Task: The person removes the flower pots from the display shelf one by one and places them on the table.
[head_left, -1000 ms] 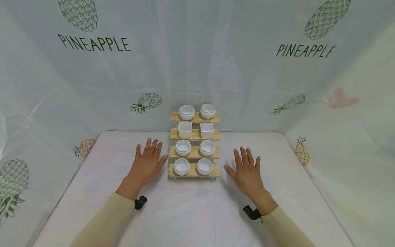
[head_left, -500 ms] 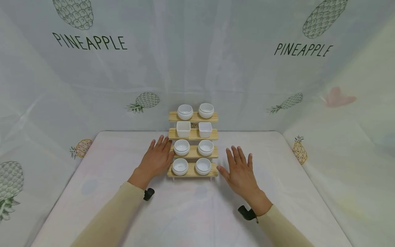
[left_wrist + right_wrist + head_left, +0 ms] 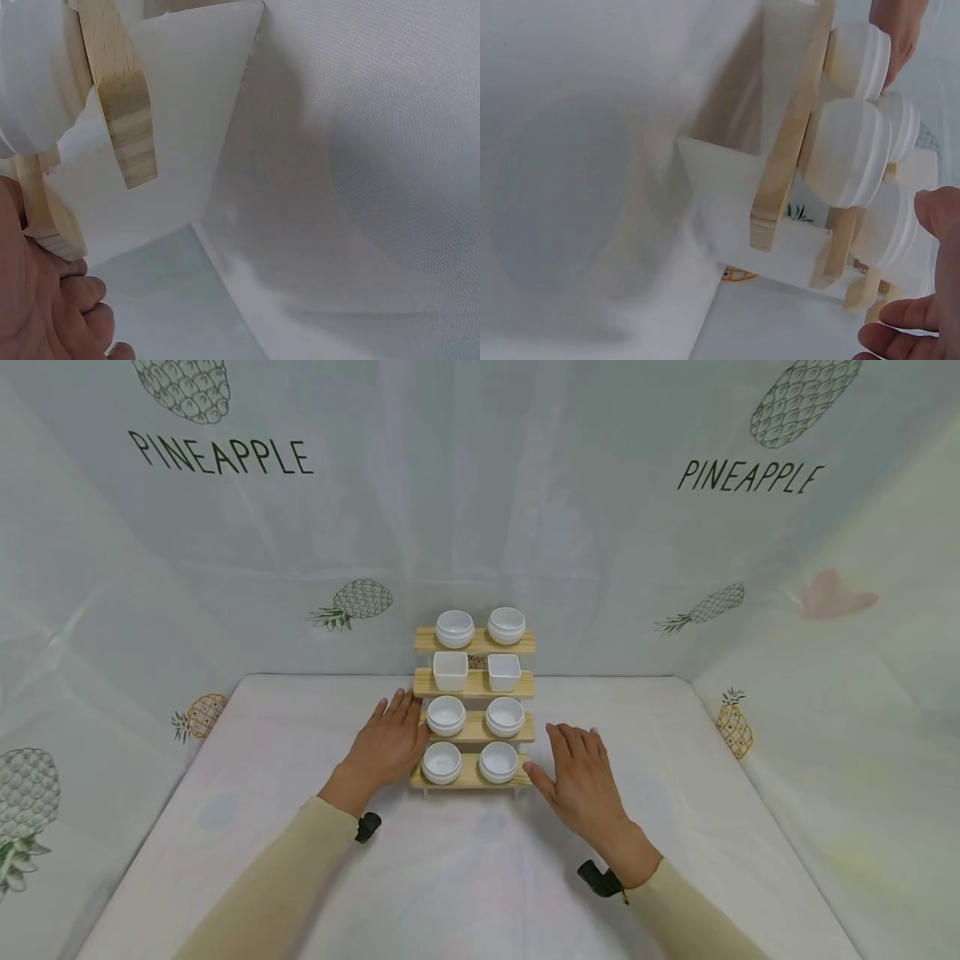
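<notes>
four-tier wooden stand: centred ahead, stepped up rearward; planks set left-right | left hand: nearer; fingers extended, laid against left ends | right hand: fingers loose, nothing held; just beside right ends

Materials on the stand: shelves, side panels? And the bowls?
Shelves: wood, pale and probably unpainted; grain lines show on faces and cut ends.
Side panels: smooth white sheet, perhaps plastic or acrylic; no grain shows, but coated board is possible.
Bowls: likely glazed ceramic, given smooth white walls; plastic would also fit.
</notes>
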`<control>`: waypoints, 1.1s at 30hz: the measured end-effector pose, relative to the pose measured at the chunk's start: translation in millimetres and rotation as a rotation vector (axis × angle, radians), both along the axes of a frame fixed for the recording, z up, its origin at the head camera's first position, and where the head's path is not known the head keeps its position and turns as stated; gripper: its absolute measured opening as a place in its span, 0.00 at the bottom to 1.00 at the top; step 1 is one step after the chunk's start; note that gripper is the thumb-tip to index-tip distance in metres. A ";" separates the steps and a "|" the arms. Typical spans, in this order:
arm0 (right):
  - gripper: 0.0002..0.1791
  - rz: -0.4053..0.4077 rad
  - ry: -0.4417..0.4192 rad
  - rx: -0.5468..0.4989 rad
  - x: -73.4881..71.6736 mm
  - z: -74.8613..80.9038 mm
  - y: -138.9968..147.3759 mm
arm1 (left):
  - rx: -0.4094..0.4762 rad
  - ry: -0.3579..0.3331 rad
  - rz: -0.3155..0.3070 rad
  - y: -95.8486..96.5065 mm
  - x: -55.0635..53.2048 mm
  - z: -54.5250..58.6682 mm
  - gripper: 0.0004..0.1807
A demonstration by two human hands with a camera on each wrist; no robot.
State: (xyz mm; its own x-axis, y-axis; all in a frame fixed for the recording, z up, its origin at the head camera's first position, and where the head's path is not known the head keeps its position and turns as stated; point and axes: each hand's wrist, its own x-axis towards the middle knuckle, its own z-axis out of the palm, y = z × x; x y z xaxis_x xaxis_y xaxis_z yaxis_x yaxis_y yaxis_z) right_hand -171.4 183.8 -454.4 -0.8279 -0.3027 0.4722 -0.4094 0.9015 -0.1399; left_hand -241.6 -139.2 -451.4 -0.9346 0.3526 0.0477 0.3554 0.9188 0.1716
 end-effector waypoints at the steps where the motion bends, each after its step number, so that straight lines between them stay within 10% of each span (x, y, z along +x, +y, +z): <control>1: 0.39 0.008 0.018 -0.006 -0.1 0.6 -1.0 | -0.002 -0.001 0.000 0.1 -0.3 0.1 0.37; 33: 0.35 0.012 0.048 0.029 -11.2 -18.4 -44.1 | 0.021 -0.006 -0.002 0.3 -0.9 -1.8 0.36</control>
